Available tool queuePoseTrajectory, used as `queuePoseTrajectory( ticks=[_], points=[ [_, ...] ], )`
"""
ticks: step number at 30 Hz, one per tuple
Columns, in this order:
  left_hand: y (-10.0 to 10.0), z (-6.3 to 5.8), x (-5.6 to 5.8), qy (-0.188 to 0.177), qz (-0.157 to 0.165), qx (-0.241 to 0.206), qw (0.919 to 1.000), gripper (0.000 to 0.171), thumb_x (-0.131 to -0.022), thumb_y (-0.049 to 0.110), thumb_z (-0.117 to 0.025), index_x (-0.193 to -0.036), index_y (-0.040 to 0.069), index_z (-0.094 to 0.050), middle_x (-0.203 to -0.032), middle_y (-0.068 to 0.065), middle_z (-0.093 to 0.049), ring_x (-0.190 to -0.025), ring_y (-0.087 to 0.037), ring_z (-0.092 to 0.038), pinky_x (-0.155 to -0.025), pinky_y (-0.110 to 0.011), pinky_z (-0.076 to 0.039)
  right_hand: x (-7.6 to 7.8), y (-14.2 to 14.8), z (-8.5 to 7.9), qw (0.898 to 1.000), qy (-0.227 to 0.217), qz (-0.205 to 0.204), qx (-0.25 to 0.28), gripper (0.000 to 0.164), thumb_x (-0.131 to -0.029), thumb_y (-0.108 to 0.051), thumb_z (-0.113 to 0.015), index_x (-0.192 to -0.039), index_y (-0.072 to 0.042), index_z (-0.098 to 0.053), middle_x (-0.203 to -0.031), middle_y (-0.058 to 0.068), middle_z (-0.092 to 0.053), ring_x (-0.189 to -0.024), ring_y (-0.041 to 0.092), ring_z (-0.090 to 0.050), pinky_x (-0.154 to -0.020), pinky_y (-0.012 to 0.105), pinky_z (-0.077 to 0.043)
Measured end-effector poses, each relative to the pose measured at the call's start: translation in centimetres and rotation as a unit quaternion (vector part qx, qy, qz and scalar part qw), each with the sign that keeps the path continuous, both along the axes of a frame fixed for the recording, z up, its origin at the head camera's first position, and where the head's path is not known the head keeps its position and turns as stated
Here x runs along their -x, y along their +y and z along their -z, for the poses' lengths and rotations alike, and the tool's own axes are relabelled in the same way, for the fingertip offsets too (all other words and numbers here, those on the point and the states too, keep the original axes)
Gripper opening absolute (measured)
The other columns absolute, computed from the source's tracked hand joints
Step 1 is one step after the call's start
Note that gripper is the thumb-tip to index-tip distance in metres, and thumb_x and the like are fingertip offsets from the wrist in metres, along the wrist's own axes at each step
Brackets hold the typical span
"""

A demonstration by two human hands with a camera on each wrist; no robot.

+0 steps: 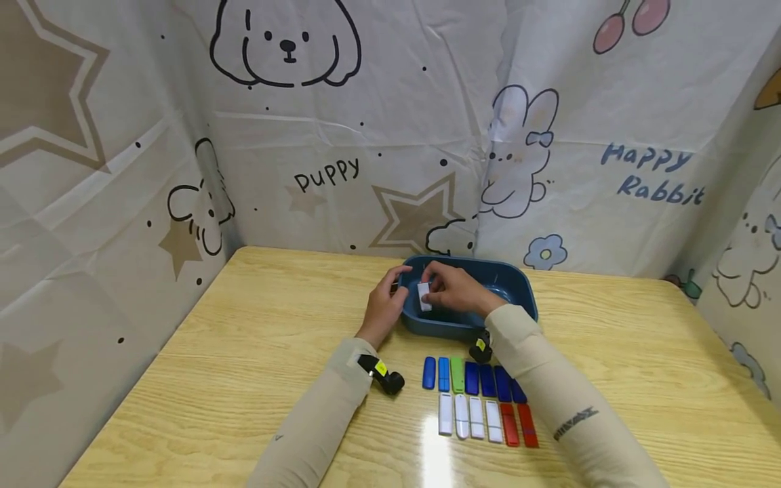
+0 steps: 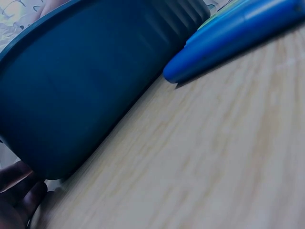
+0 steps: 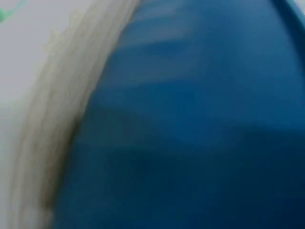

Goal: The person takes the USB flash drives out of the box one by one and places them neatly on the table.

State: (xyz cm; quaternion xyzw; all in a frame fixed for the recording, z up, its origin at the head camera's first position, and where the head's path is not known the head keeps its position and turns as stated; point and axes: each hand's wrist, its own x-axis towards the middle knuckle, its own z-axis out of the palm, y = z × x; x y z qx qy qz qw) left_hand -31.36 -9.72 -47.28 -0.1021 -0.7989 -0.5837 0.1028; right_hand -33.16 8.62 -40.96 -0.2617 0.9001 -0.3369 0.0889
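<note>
In the head view my right hand (image 1: 454, 288) reaches into the blue plastic bin (image 1: 439, 330). Its fingers and thumb pinch a white USB stick (image 1: 424, 296) inside the bin's left end. My left hand (image 1: 386, 301) rests against the left end of the bin, thumb and forefinger at the rim. The left wrist view shows the bin's outer wall (image 2: 86, 86) with fingers (image 2: 28, 195) by its bottom corner. Blurred blue bin wall (image 3: 190, 105) fills most of the right wrist view.
In front of the bin lie two rows of USB sticks on the wooden table (image 1: 256, 352). Blue ones (image 1: 429, 373) and a green one (image 1: 457, 375) form the back row; white (image 1: 446, 414) and red ones (image 1: 527, 425) the front. A printed curtain (image 1: 274, 135) hangs behind.
</note>
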Motion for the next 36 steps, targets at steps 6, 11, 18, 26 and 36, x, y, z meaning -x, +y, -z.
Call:
queuePoseTrajectory(
  ticks=[6,11,18,26,36],
  points=[
    [-0.1,0.2,0.2,0.008,-0.001,0.002,1.0,0.042,-0.09,0.014,-0.049,-0.13,0.025,-0.057,-0.134,-0.004,-0.055,-0.114,-0.021,-0.055,-0.094,-0.04,-0.045,-1.1,0.6,-0.4,1.0,0.027,0.006,0.015,0.029,-0.087,-0.016,-0.071,-0.11,-0.013,-0.054,-0.088,0.002,-0.065,-0.076,0.015,-0.061,-0.067,0.033,-0.05],
    [-0.2,0.2,0.1,0.003,-0.001,0.001,1.0,0.042,-0.091,0.015,-0.049,-0.13,0.026,-0.056,-0.133,-0.004,-0.055,-0.113,-0.021,-0.055,-0.094,-0.041,-0.045,-2.1,1.3,-0.9,0.999,0.043,0.008,0.026,0.027,-0.088,-0.017,-0.07,-0.11,-0.016,-0.053,-0.085,0.0,-0.065,-0.073,0.015,-0.061,-0.065,0.033,-0.05],
    [-0.1,0.3,0.0,0.004,-0.004,0.003,1.0,0.041,-0.091,0.015,-0.049,-0.131,0.025,-0.056,-0.135,-0.003,-0.054,-0.117,-0.021,-0.054,-0.097,-0.042,-0.043,-4.0,2.5,-1.5,0.996,0.074,0.007,0.054,0.028,-0.089,-0.017,-0.069,-0.112,-0.013,-0.054,-0.084,-0.001,-0.064,-0.071,0.015,-0.06,-0.063,0.034,-0.05],
    [0.0,0.2,0.0,0.014,0.001,0.007,0.9999,0.042,-0.091,0.017,-0.048,-0.131,0.027,-0.056,-0.136,-0.003,-0.054,-0.117,-0.021,-0.054,-0.094,-0.042,-0.044,-6.6,3.7,-2.8,0.992,0.097,0.01,0.074,0.028,-0.089,-0.017,-0.069,-0.111,-0.016,-0.053,-0.082,-0.003,-0.064,-0.069,0.014,-0.06,-0.062,0.032,-0.05],
    [0.0,0.4,0.2,0.019,0.004,0.008,0.9998,0.042,-0.092,0.013,-0.047,-0.132,0.025,-0.056,-0.136,-0.001,-0.054,-0.116,-0.022,-0.055,-0.094,-0.043,-0.045,-10.5,3.9,-3.1,0.991,0.095,-0.037,0.092,0.027,-0.089,-0.017,-0.068,-0.111,-0.017,-0.053,-0.082,-0.005,-0.062,-0.066,0.011,-0.059,-0.062,0.032,-0.052]
  ],
)
